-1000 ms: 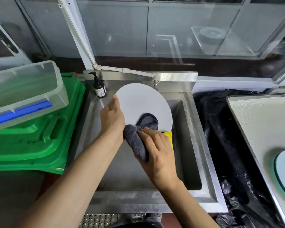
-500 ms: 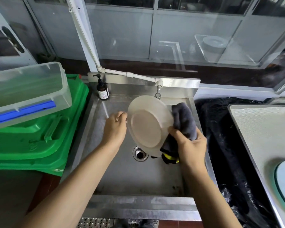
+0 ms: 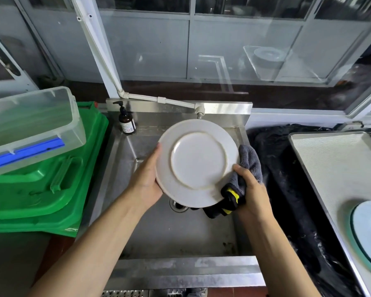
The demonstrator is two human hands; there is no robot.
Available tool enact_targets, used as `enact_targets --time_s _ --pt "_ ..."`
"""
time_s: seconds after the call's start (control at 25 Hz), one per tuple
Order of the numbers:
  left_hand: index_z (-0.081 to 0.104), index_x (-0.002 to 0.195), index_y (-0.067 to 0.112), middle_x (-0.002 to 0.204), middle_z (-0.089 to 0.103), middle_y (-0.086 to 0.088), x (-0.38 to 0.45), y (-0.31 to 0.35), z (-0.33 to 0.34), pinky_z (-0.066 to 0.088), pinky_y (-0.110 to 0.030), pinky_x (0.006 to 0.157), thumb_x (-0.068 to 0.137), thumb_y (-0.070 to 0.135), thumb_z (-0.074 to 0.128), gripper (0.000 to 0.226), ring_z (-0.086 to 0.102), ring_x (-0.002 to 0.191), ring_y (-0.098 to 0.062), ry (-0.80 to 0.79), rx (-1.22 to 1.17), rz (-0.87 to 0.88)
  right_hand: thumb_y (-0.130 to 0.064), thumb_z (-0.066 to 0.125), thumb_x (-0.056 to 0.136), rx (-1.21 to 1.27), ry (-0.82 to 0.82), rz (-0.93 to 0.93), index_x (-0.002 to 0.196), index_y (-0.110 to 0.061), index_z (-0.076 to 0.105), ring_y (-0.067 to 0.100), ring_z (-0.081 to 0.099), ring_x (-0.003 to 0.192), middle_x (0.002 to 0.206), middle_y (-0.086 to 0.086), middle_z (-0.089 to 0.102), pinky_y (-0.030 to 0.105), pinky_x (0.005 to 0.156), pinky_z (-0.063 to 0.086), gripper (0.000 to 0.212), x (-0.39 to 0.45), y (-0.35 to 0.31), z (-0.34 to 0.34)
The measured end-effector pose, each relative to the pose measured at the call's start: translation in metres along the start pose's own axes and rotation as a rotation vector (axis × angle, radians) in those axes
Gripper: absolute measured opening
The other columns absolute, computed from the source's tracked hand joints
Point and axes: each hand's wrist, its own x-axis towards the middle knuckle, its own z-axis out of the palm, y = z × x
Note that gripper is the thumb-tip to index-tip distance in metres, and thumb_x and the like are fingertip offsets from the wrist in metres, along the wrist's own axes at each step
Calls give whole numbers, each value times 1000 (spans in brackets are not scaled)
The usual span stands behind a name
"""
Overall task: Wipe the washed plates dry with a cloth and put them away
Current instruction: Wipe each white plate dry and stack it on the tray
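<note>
Hands grip white plate (image 3: 197,162) and grey cloth (image 3: 247,166) over steel sink (image 3: 165,232) beneath windows (image 3: 234,39).

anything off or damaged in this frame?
Nothing stands out. The plate looks intact, held underside-up over the sink by the left hand; the right hand grips the cloth at its rim.

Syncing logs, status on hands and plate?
Left hand holds plate rim, underside up, over sink. Right hand grips cloth at plate edge. Nothing in the way.
</note>
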Motion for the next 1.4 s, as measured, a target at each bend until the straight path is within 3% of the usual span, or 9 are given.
enact_targets --time_s 0.12,0.28,0.44,0.64,0.8,0.96,1.12,1.24,1.4 --pt "72 116 23 120 73 -6 -3 2 8 60 -33 75 88 53 60 43 71 106 -19 -52 -19 -2 -16 80 83 -33 16 -49 106 -19 79 24 76 93 106 9 78 38 78 60 23 1 7 -2" --pt "75 111 22 117 74 -5 -8 7 14 60 -30 71 96 46 54 35 72 102 -19 -80 8 0 -40 62 84 -423 151 -377 101 -31 61 14 68 92 93 -9 70 25 78 50 20 -1 8 0" --pt "77 106 22 114 75 -3 -17 11 20 60 -29 70 98 40 57 29 73 103 -19 -66 118 24 -23 53 94 -672 51 -611 100 -31 61 -1 59 81 87 -17 67 10 69 42 13 5 -2 12" --pt "70 120 13 120 73 -3 -21 17 26 49 -37 101 98 36 58 34 66 117 -20 -66 244 111 -19 51 93 -897 -86 -823 115 -28 62 3 58 96 106 -8 66 13 85 41 26 13 -9 41" --pt "76 93 17 96 78 8 -23 12 36 50 -15 83 98 24 61 17 70 94 0 23 306 215 -20 51 87 -1064 -314 -1045 128 -14 62 18 53 115 123 5 63 6 101 31 43 0 8 73" --pt "77 98 17 105 78 0 -21 11 34 50 -31 100 98 26 63 16 69 110 -16 74 313 202 -16 49 89 -936 -229 -904 126 -15 63 21 56 110 116 3 65 21 94 40 40 -1 8 84" --pt "77 88 21 93 78 8 -18 14 43 52 -28 91 96 28 65 16 70 99 -12 146 292 142 -8 52 88 -893 -276 -899 124 -9 64 24 60 113 120 5 65 25 98 43 38 -17 19 93" --pt "74 98 15 100 78 -5 -15 15 47 55 -32 88 99 24 59 18 72 94 -18 184 164 33 -5 53 87 -856 -280 -906 125 -1 64 31 57 123 122 11 65 38 106 43 40 -31 32 95" --pt "71 100 7 92 77 -9 -15 17 52 59 -27 81 102 29 47 33 74 85 -17 77 -10 -88 -13 50 91 -867 -293 -919 126 2 64 28 54 126 127 14 64 17 110 33 41 -40 45 85"
